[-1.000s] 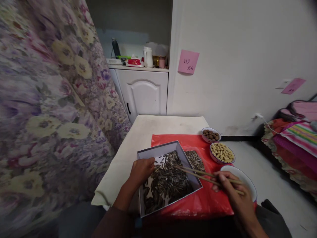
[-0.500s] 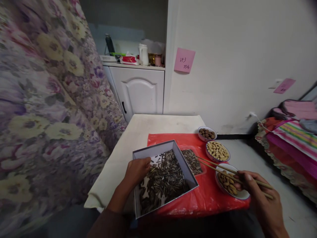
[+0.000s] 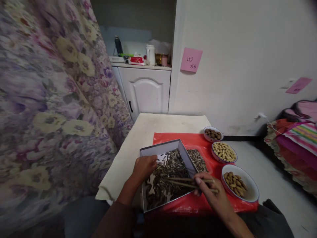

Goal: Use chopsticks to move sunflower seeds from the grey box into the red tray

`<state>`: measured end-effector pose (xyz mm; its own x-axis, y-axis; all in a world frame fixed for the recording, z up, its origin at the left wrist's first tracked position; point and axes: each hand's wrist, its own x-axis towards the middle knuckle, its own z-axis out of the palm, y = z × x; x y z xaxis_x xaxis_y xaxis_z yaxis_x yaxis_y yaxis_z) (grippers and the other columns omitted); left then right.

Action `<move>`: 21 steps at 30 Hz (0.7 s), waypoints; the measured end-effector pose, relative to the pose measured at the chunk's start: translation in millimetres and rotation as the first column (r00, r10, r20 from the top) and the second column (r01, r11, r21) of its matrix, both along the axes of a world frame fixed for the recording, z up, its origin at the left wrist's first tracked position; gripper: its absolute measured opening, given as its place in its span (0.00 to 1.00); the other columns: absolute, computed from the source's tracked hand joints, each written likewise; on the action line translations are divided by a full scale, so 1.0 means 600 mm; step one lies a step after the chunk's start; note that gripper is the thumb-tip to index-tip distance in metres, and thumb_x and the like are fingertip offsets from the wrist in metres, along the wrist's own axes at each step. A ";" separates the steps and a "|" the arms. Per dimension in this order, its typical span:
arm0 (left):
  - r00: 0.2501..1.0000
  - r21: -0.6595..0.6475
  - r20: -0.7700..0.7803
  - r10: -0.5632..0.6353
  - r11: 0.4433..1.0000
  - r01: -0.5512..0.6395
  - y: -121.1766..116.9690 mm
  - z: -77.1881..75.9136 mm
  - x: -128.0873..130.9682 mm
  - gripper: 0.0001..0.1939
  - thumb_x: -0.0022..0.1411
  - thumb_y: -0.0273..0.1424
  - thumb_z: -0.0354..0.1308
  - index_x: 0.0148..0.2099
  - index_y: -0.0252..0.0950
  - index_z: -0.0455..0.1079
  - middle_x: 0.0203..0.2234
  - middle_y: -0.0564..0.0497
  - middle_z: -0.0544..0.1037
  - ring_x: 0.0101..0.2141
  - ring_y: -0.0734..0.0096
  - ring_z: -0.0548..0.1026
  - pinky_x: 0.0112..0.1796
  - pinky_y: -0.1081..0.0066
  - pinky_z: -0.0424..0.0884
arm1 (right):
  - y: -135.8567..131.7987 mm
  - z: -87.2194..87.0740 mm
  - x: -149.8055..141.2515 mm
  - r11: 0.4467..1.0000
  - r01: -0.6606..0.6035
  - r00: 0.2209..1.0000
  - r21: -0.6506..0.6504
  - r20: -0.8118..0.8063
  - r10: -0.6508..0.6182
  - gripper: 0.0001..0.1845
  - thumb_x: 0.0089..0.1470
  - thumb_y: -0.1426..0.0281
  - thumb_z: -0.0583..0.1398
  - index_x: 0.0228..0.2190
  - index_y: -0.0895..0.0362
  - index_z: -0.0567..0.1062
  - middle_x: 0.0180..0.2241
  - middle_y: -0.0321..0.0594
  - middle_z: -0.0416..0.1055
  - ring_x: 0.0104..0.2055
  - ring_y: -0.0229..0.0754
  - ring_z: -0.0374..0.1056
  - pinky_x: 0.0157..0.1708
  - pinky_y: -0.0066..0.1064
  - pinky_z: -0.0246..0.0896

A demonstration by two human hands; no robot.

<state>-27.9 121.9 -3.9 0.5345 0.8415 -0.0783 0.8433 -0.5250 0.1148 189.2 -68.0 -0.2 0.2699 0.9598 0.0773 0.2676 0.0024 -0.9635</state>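
A grey cardboard box (image 3: 160,149) full of striped sunflower seeds (image 3: 170,165) stands on a red plastic sheet (image 3: 198,140). My left hand (image 3: 145,167) grips the box's left wall, thumb inside. My right hand (image 3: 210,195) is closed on a pair of wooden chopsticks (image 3: 184,181), whose tips reach into the seeds in the box. A small pile of sunflower seeds (image 3: 198,159) lies on the sheet beside the box. To the right sits a white bowl (image 3: 250,195) with several unshelled peanuts (image 3: 234,183).
Two more bowls stand behind: shelled peanuts (image 3: 224,151) and brown nuts (image 3: 213,134). The small table (image 3: 148,129) is hemmed by a floral cloth (image 3: 54,105) on the left. A white cabinet (image 3: 146,89), the wall and colourful bedding (image 3: 299,138) lie beyond.
My right hand carried the chopsticks from the box over to the peanut bowl and has come back, tips again in the seeds. My left hand stayed on the box.
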 end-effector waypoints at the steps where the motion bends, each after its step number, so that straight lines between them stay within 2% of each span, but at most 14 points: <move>1: 1.000 -0.001 0.002 0.001 1.000 -0.001 0.000 0.000 0.000 0.09 0.62 0.32 0.49 0.32 0.41 0.68 0.29 0.52 0.79 0.34 0.66 0.76 0.32 0.70 0.57 | 0.005 -0.005 -0.007 1.000 -0.016 1.000 0.005 0.015 0.016 0.21 0.61 0.53 0.56 0.36 0.58 0.78 0.21 0.37 0.74 0.25 0.42 0.73 0.28 0.29 0.66; 6: 1.000 0.002 0.013 -0.005 1.000 0.005 0.000 -0.004 -0.001 0.10 0.63 0.33 0.48 0.34 0.41 0.69 0.29 0.51 0.79 0.35 0.65 0.75 0.33 0.70 0.57 | 0.018 -0.016 -0.024 0.997 -0.068 0.996 0.032 0.068 0.065 0.19 0.62 0.56 0.55 0.35 0.57 0.77 0.21 0.37 0.74 0.24 0.41 0.73 0.27 0.28 0.65; 14: 1.000 0.013 0.021 -0.016 1.000 0.016 0.000 -0.007 -0.002 0.10 0.63 0.33 0.48 0.34 0.41 0.70 0.29 0.51 0.79 0.34 0.65 0.75 0.33 0.70 0.57 | 0.017 -0.018 -0.021 0.998 -0.054 0.996 0.025 0.070 0.052 0.19 0.62 0.55 0.56 0.35 0.57 0.78 0.21 0.37 0.74 0.24 0.42 0.73 0.27 0.28 0.65; 21: 0.999 0.025 0.020 -0.025 0.999 0.024 0.000 -0.005 -0.002 0.10 0.62 0.33 0.48 0.33 0.41 0.69 0.29 0.51 0.79 0.33 0.63 0.75 0.31 0.69 0.55 | -0.006 -0.005 0.011 0.997 0.072 0.995 0.005 -0.070 -0.071 0.20 0.60 0.53 0.58 0.37 0.58 0.78 0.26 0.40 0.77 0.25 0.43 0.73 0.28 0.31 0.68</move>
<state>-28.9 122.2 -6.8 0.5563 0.8297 -0.0465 0.8278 -0.5484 0.1187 195.8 -71.4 -3.2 0.3427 0.9373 0.0631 0.1995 -0.0070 -0.9799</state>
